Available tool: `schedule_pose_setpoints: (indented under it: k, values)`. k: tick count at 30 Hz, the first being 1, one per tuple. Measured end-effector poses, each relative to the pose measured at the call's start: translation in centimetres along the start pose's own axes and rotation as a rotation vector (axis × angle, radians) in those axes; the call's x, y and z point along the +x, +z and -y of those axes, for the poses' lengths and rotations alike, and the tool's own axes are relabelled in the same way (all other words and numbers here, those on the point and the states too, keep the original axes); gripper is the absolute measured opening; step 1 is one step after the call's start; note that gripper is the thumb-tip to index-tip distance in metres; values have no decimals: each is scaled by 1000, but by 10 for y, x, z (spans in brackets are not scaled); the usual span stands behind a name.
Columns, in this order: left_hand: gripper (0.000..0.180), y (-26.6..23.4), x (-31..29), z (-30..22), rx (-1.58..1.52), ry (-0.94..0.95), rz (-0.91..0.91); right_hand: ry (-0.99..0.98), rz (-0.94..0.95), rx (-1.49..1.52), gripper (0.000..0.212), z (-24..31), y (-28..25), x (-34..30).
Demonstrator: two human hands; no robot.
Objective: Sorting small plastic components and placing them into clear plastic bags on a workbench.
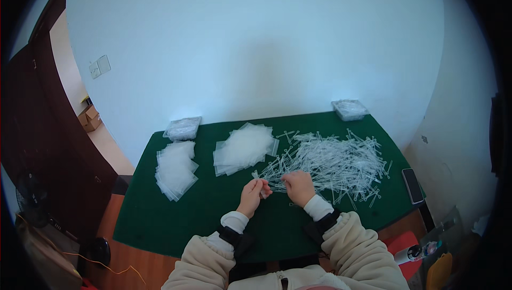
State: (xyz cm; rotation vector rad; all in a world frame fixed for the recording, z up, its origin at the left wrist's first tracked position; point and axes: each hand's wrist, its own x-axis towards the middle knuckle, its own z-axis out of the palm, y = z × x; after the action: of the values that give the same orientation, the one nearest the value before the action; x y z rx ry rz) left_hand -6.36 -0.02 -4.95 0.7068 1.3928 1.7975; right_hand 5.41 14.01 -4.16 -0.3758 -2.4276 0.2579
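Observation:
A big heap of thin clear plastic sticks [336, 162], several with small ring-shaped ends, covers the right half of the green table. At its near left edge my left hand [252, 196] is closed around a few clear plastic pieces [255, 174] that stick out above and below the fingers; their exact kind is too small to tell. Just to the right, my right hand [300, 187] has its fingers pinched together at the heap's near edge. Whatever lies between those fingertips is hidden.
Clear flat bags lie fanned in a middle pile [244, 148] and a left pile [175, 170]. Wrapped bundles stand at the back left [183, 128] and back right [350, 109] of the green table [213, 226]. A phone [412, 186] rests by the right edge. A white wall rises behind.

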Motion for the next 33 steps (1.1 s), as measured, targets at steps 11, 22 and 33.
schedule_pose_setpoints:
  k: [11,22,33]
  values:
    - [25,-4,4,8,192,166,-51,-83,-45,163,8,6,-5,0]
    - [24,-4,10,-2,301,151,-39,-42,117,361,8,11,-3,9]
    - [29,3,14,10,396,194,85,31,213,329,18,1,-6,0]
